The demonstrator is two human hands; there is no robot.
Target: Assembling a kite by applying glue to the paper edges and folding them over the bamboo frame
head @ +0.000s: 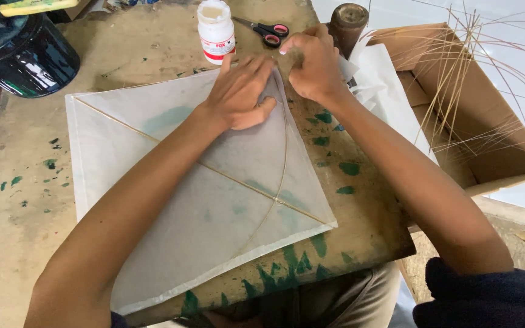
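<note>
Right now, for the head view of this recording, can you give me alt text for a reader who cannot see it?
Two bare hands press the top corner of a white paper kite with thin stick ribs: the left hand lies flat, the right hand pinches the edge. The kite lies on a paint-stained table, with a glue bottle, scissors and a cardboard box of thin sticks nearby.

Craft workshop: paint-stained worktable (366, 200), glue bottle (216, 30), scissors (265, 30), cardboard box (487, 140) w/ bamboo sticks (451, 91).

White translucent paper kite (202, 200) with thin crossed bamboo sticks, lying flat on the table; top corner seemingly pinched, partly hidden.
</note>
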